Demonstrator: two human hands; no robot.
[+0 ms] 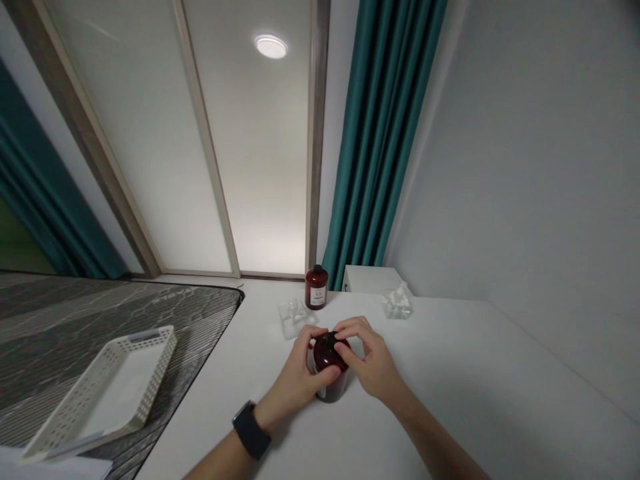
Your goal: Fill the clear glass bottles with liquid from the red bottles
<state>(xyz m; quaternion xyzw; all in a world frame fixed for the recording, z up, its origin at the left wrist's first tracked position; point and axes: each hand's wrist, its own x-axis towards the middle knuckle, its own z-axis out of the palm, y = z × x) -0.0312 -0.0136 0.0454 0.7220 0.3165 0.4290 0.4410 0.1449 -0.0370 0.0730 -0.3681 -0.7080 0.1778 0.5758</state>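
A dark red-brown bottle (330,360) stands upright on the white table (425,400) in front of me. My left hand (304,373) is wrapped round its side, thumb across the front. At the bottle's top, the fingers and thumb of my right hand (369,357) close round the dark cap, which they partly hide. Behind it stands a second red-brown bottle (316,288) with a white label and a black cap. Left of that bottle lies a clear plastic piece (293,317), whose kind I cannot make out.
A crumpled clear plastic bag (398,303) lies at the back right, before a white box-like unit (373,277). To the left, a white perforated basket (75,400) rests on a grey patterned surface (200,313). Frosted sliding doors (260,167) and a teal curtain (380,147) stand behind.
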